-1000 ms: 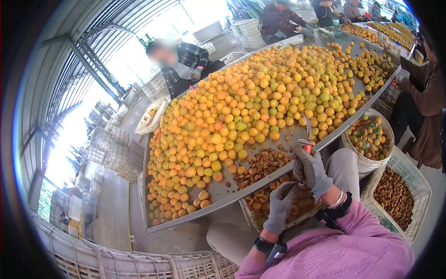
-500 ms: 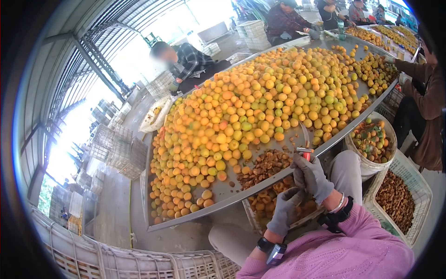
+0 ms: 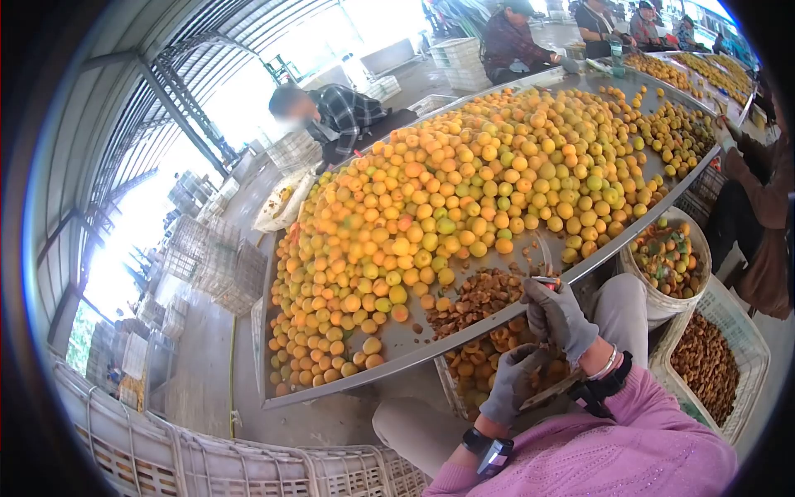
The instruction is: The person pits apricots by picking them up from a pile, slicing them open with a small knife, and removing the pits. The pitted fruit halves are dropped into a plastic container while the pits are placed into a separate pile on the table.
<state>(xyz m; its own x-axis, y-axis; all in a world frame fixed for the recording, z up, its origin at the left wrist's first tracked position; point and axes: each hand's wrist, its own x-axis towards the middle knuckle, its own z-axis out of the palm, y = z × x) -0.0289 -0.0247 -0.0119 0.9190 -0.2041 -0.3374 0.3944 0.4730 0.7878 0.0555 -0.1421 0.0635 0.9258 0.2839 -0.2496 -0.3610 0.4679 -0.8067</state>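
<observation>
Both my hands wear grey gloves and are above a crate of halved fruit (image 3: 474, 374) at the metal table's near edge. My right hand (image 3: 560, 318) is closed on a small red-and-metal tool (image 3: 546, 281). Just left of it, my left hand (image 3: 514, 383) has its fingers curled toward the right hand; whether anything is between them I cannot make out. Beyond them, a large heap of orange and yellow-green fruit (image 3: 431, 207) covers much of the table (image 3: 414, 362). Brown pits (image 3: 476, 300) are piled near the table's edge.
A white bucket of fruit scraps (image 3: 669, 258) stands to my right, beside a crate of brown pits (image 3: 705, 364). White crates (image 3: 248, 464) line the lower left. A person in plaid (image 3: 344, 112) leans at the far side; another person (image 3: 758, 190) sits at right.
My left hand has opened a small gap from the right hand. The tool in my right hand has tilted flatter. The person in plaid has shifted, and the view has moved slightly.
</observation>
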